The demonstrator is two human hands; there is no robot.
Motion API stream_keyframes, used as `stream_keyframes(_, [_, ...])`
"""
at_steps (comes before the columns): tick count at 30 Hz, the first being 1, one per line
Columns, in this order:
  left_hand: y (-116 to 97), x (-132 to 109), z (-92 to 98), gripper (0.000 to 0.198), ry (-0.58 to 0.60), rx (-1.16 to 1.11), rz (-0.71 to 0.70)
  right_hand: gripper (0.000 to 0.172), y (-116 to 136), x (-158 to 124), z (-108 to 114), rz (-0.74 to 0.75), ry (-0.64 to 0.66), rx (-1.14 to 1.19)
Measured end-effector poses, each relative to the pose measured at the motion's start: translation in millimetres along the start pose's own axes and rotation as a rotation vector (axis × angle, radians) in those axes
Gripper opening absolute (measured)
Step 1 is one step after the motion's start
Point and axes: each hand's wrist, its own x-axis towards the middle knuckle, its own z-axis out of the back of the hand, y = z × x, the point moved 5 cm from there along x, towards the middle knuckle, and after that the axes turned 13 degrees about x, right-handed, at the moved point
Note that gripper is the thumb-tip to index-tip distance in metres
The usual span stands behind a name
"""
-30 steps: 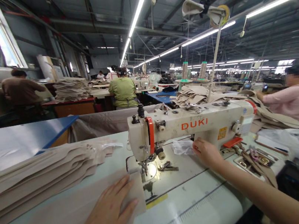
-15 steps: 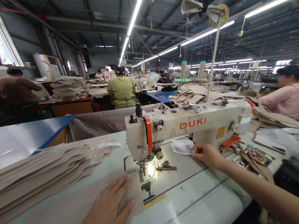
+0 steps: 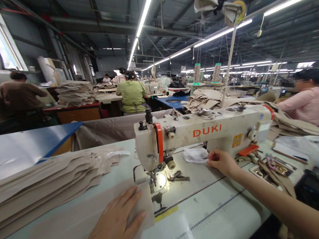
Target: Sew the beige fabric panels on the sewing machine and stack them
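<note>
My left hand (image 3: 115,226) lies flat with fingers spread on a beige fabric piece (image 3: 59,230), whose end sits beside the needle of a cream DUKI sewing machine (image 3: 206,132). My right hand (image 3: 221,162) reaches under the machine's arm. Its fingers are pinched at the edge of a small clear plastic bag (image 3: 195,155) on the machine bed. Small metal snips (image 3: 178,177) lie between the needle plate and that hand.
A stack of beige fabric pieces (image 3: 37,185) lies at the left on the table (image 3: 210,219). Straps, metal rings and papers (image 3: 274,166) clutter the right side. A person in pink (image 3: 312,100) sits at the right; others work farther back.
My right hand shifted slightly at the plastic bag. My left hand has stayed flat on the fabric. The view swayed a little.
</note>
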Motion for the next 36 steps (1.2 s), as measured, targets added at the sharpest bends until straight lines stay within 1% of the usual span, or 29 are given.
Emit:
stream_keyframes(3, [0.5,-0.2,-0.4,0.045,-0.012,-0.013,0.011,0.011,7.9,-3.8,-2.2,0.041,0.024,-0.050])
stream_keyframes(8, [-1.5,1.7,0.3,0.048,0.025,-0.001,0.011,0.016,23.0,-11.5,-10.1,0.125,0.103,-0.176])
stream_keyframes(11, [-2.3,2.6,1.1,0.049,0.042,0.003,0.009,0.009,26.2,-12.2,-12.8,0.150,0.139,-0.243])
stream_keyframes(13, [-2.1,2.9,1.3,0.048,0.037,0.001,0.007,0.008,25.2,-10.5,-12.5,0.146,0.148,-0.278])
stream_keyframes(19, [-0.5,2.0,-2.5,0.052,0.048,0.017,-0.003,0.014,20.0,-5.1,-8.6,0.112,0.139,-0.331])
stream_keyframes(26, [1.4,-0.5,-3.8,0.048,0.000,-0.013,0.012,0.015,20.4,-4.8,-8.2,0.103,0.116,-0.329])
stream_keyframes(30, [0.0,0.1,-2.0,0.050,0.034,-0.023,0.022,0.011,19.4,-4.8,-6.5,0.107,0.108,-0.322])
stream_keyframes(33, [-0.3,0.4,0.6,0.046,0.022,-0.041,0.024,0.001,19.1,-4.2,-5.7,0.111,0.093,-0.321])
stream_keyframes(36, [0.3,0.4,1.0,0.044,0.009,-0.047,0.026,0.014,19.3,-4.0,-6.6,0.109,0.091,-0.325])
